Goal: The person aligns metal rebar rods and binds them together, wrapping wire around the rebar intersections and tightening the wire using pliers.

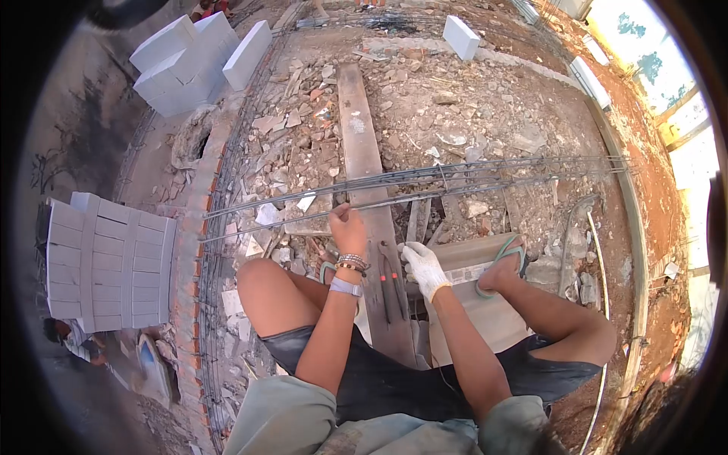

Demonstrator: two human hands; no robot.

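Note:
My left hand, bare with bracelets at the wrist, is raised with its fingers pinched together at the nearer steel bar; what lies between the fingertips is too small to make out. My right hand wears a white glove and has its fingers curled in; anything inside them is hidden. Between the hands, pincers with dark handles and orange marks lie on a long wooden plank. Several long rebars run across the plank, just beyond my hands.
White blocks are stacked at the far left and the near left. Rubble covers the ground. A brick edge with rebar runs along the left. Another person is at the lower left. A timber beam lies right.

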